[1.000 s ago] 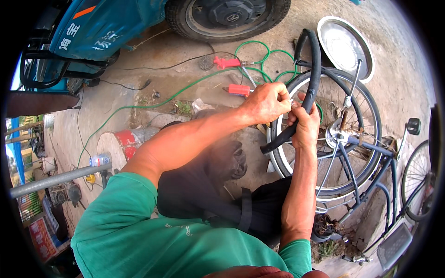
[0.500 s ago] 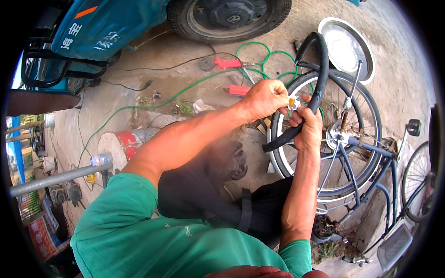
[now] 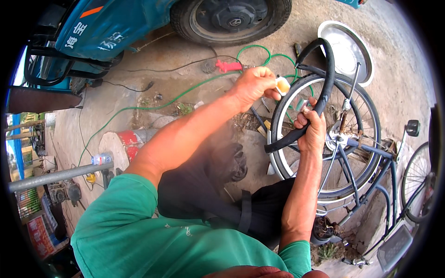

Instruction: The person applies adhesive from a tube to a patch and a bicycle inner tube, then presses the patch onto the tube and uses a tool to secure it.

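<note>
My left hand [image 3: 257, 87] pinches a small white piece with a yellow-orange middle [image 3: 282, 86], just left of the wheel. Its exact kind is not clear. My right hand [image 3: 311, 129] is closed around a black inner tube [image 3: 330, 62], which arches up over the wheel and is partly pulled out of it. Between the fingers of that hand sits a small shiny, greenish object [image 3: 302, 105], too small to name. Behind both hands stands a bicycle wheel [image 3: 373, 99] with a black tyre and spokes, fixed to a blue-grey bicycle frame [image 3: 382, 173].
A shiny metal basin [image 3: 340, 44] lies beyond the wheel. A green hose [image 3: 181, 95] and a red-handled tool [image 3: 227, 66] rest on the ground. At the top is a teal vehicle with a wheel [image 3: 234, 21]. A second bicycle wheel [image 3: 415, 180] is far right.
My left hand has drawn away from my right hand, up and to the left, taking the white and yellow piece along. My right hand keeps its grip on the inner tube.
</note>
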A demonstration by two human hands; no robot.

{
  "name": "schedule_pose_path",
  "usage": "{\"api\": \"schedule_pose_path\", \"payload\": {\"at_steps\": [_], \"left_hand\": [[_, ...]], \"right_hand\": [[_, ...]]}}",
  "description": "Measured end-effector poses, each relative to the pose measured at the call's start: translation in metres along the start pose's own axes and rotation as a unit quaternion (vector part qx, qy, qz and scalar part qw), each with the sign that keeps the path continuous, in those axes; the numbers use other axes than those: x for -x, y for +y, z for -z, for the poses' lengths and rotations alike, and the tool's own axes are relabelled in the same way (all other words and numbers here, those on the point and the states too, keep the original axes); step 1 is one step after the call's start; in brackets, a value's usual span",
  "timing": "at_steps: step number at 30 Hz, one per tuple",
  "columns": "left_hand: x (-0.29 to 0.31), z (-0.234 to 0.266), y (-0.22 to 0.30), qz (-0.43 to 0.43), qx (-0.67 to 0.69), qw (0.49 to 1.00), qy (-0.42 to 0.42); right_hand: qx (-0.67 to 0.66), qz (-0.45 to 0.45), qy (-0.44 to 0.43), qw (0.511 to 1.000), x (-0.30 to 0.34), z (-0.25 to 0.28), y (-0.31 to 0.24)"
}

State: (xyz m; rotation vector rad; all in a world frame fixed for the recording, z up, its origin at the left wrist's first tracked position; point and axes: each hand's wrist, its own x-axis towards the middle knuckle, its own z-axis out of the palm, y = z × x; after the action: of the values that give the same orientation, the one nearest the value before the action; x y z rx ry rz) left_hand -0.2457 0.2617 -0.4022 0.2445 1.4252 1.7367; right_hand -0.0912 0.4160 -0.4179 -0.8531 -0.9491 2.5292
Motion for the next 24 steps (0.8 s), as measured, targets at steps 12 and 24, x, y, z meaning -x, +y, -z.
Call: {"api": "schedule_pose_path", "payload": {"at_steps": [12, 24], "left_hand": [[0.007, -0.015, 0.027, -0.105, -0.131, 0.986, 0.001], [0.015, -0.024, 0.029, -0.271, -0.287, 0.918, -0.026]], "right_hand": [[0.212, 0.075, -0.001, 0.974, 0.006, -0.005, 0.007], [0.014, -0.028, -0.134, 0.991, 0.025, -0.025, 0.005]]}}
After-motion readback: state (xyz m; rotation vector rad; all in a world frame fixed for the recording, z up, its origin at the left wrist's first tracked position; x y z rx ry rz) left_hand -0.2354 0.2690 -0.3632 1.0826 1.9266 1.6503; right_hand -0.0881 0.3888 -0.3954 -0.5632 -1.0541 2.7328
